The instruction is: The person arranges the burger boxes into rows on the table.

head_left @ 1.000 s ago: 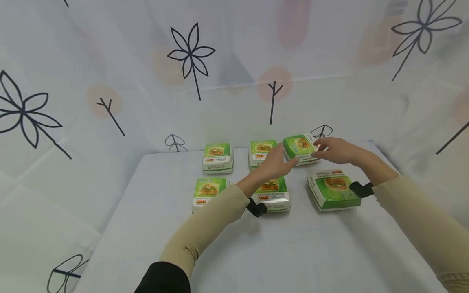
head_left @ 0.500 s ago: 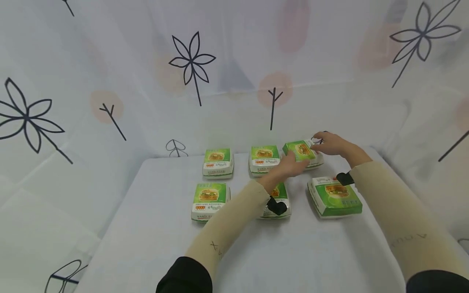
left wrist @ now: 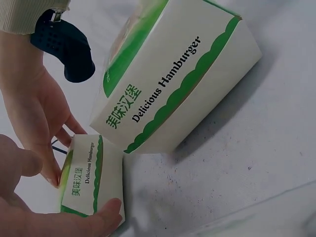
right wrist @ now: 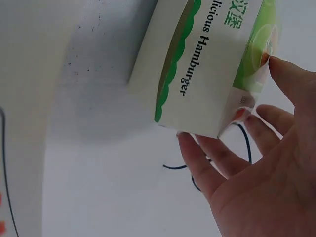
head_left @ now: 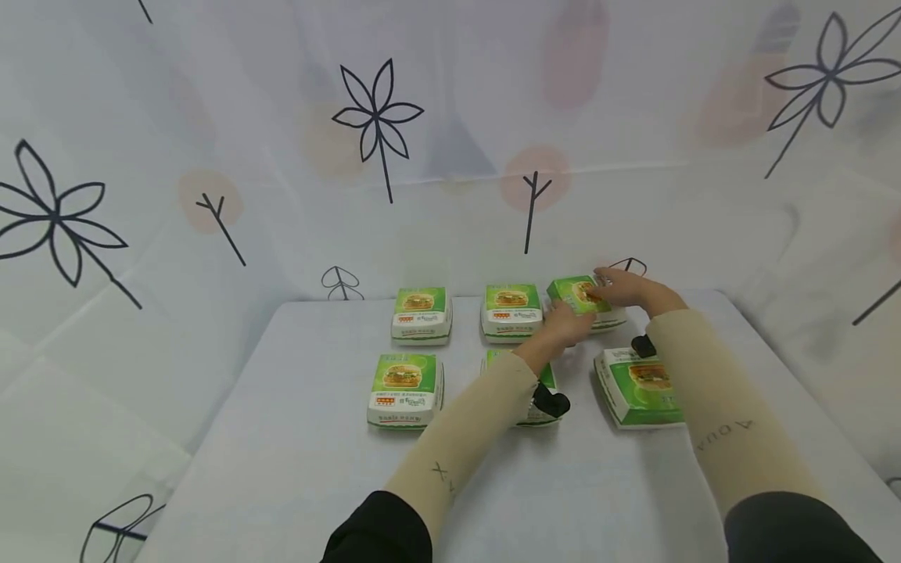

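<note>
At the back right of the table, both hands hold a green and white hamburger box. My left hand is at its near left corner, the thumb along the front side. In the left wrist view, that thumb touches the box's lower end. My right hand grips the far right end. The right wrist view shows its thumb on the printed top and its fingers against the end wall. The box's base shows near the table, but whether it rests fully is unclear.
To its left in the back row stand two similar boxes, a middle one and a left one. The front row has a left box, a middle one partly behind my left forearm, and a right box partly under my right sleeve.
My left hand has moved right and forward onto the box's near corner. The right hand has shifted its hold at the far end, its thumb now over the top. The box has moved slightly right.
</note>
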A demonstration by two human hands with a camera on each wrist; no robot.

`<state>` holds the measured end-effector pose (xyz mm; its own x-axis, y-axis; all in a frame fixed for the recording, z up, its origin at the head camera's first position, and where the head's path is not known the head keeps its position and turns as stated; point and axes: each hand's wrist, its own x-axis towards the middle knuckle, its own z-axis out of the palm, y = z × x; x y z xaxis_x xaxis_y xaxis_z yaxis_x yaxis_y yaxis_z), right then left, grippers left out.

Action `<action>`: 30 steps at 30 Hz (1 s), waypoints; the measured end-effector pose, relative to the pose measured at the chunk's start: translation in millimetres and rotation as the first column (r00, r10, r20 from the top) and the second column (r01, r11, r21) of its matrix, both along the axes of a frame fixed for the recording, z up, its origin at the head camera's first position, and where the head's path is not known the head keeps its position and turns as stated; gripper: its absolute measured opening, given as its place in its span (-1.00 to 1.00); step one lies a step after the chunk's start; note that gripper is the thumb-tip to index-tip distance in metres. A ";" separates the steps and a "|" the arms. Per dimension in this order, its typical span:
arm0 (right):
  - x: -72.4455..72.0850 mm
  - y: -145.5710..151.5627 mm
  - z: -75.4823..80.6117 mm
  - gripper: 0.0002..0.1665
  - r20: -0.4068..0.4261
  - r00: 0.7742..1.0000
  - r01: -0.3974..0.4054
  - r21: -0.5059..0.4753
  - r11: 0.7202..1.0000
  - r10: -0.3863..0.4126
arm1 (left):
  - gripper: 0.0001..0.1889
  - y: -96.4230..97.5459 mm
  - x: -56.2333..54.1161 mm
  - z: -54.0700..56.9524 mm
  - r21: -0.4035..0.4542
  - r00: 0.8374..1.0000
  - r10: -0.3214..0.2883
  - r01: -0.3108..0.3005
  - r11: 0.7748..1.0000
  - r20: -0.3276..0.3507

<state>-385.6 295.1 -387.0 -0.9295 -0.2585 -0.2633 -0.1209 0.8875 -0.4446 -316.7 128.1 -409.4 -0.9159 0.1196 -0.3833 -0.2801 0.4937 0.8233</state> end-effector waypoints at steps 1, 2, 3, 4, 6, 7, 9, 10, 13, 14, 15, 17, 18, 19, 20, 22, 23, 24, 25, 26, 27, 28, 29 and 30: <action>0.0 -0.1 0.0 -0.15 0.003 1.000 -0.003 0.005 1.000 0.003 | -0.12 0.2 -0.5 -0.9 0.012 1.000 0.002 -0.002 1.000 0.006; 0.4 -0.5 0.3 -0.15 0.004 1.000 -0.001 0.015 1.000 0.001 | -0.12 0.2 -1.1 -1.6 0.022 1.000 0.004 -0.004 1.000 0.010; 0.8 -0.8 0.5 -0.15 0.001 1.000 -0.004 0.029 1.000 0.004 | -0.13 -0.1 -1.7 -2.0 0.027 1.000 0.004 -0.004 1.000 0.011; 1.4 -1.3 1.0 -0.17 -0.008 1.000 -0.010 0.044 0.999 0.010 | -0.15 -0.3 -2.3 -2.4 0.032 1.000 0.004 -0.005 0.999 0.013; 3.0 -2.1 2.4 -0.20 -0.025 0.999 -0.019 0.062 0.998 0.021 | -0.18 -0.7 -3.9 -3.1 0.021 1.000 0.004 -0.004 1.000 0.005; 4.2 -2.7 3.4 -0.25 -0.029 0.999 -0.022 0.064 0.998 0.024 | -0.21 -0.7 -4.8 -3.2 0.013 1.000 0.006 -0.006 1.000 -0.002; 7.4 -3.5 5.9 -0.32 -0.026 0.999 -0.035 0.057 0.998 0.036 | -0.25 -0.9 -6.8 -3.1 -0.009 1.000 0.015 -0.015 1.000 -0.006; 9.5 -4.1 7.4 -0.35 -0.015 0.999 -0.033 0.050 0.998 0.034 | -0.26 -0.8 -7.9 -3.2 -0.019 1.000 0.020 -0.020 1.000 -0.006; 15.4 -6.0 11.2 -0.37 0.023 1.000 0.001 0.045 0.999 -0.002 | -0.28 -0.4 -11.9 -2.9 -0.044 0.999 0.039 -0.039 0.998 -0.001; 17.1 -6.7 12.0 -0.35 0.033 0.999 0.014 0.052 0.999 -0.016 | -0.27 -0.3 -13.5 -3.0 -0.053 0.999 0.046 -0.046 0.998 0.003; 18.3 -7.1 12.5 -0.35 0.041 0.999 0.024 0.061 0.998 -0.027 | -0.27 0.2 -15.2 -3.5 -0.052 0.999 0.054 -0.053 0.997 0.007; 20.0 -7.3 12.6 -0.34 0.044 0.998 0.042 0.080 0.996 -0.046 | -0.26 0.7 -18.5 -4.4 -0.040 0.998 0.065 -0.065 0.997 0.022; 20.3 -6.7 12.5 -0.34 0.045 0.998 0.045 0.092 0.995 -0.049 | -0.25 1.4 -19.4 -4.4 -0.045 0.997 0.068 -0.067 0.997 0.025; 20.4 -5.6 12.4 -0.31 0.045 0.998 0.039 0.108 0.993 -0.044 | -0.24 1.6 -19.1 -3.9 -0.048 0.997 0.066 -0.065 0.997 0.029; 20.5 -4.6 12.6 -0.29 0.045 0.998 0.035 0.121 0.992 -0.041 | -0.23 2.0 -17.7 -2.3 -0.052 0.997 0.066 -0.065 0.997 0.035; 21.1 -1.9 12.9 -0.22 0.037 0.999 0.021 0.144 0.989 -0.027 | -0.20 2.1 -11.4 3.3 -0.066 0.998 0.054 -0.052 0.996 0.038; 21.6 -0.6 13.2 -0.18 0.031 0.999 0.014 0.153 0.988 -0.019 | -0.19 1.7 -6.7 6.8 -0.075 0.998 0.045 -0.042 0.996 0.035; 22.3 0.4 13.8 -0.14 0.027 1.000 0.008 0.157 0.988 -0.013 | -0.18 1.4 -1.4 10.9 -0.075 0.999 0.037 -0.035 0.997 0.025; 22.9 1.4 14.1 -0.09 0.018 1.000 0.001 0.157 0.988 -0.004 | -0.17 0.4 4.1 14.8 -0.064 0.999 0.026 -0.024 0.998 0.023; 23.6 2.0 14.3 -0.09 0.010 1.000 -0.004 0.151 0.988 0.002 | -0.17 0.1 8.9 17.9 -0.048 1.000 0.014 -0.013 0.999 0.020; 24.1 2.7 14.2 -0.07 0.002 1.000 -0.014 0.150 0.989 0.013 | -0.17 -0.9 13.5 20.2 -0.022 1.000 -0.002 0.003 1.000 0.018; 24.6 3.4 14.2 -0.08 -0.004 1.000 -0.023 0.148 0.989 0.023 | -0.16 -1.6 17.1 21.5 0.005 1.000 -0.020 0.020 1.000 0.020; 24.9 4.1 13.9 -0.10 -0.009 0.999 -0.029 0.147 0.989 0.031 | -0.15 -2.0 19.8 21.9 0.032 0.999 -0.035 0.034 0.999 0.024; 25.4 4.3 13.6 -0.13 -0.012 0.999 -0.035 0.144 0.989 0.037 | -0.15 -2.0 21.6 21.7 0.055 0.998 -0.048 0.046 0.997 0.028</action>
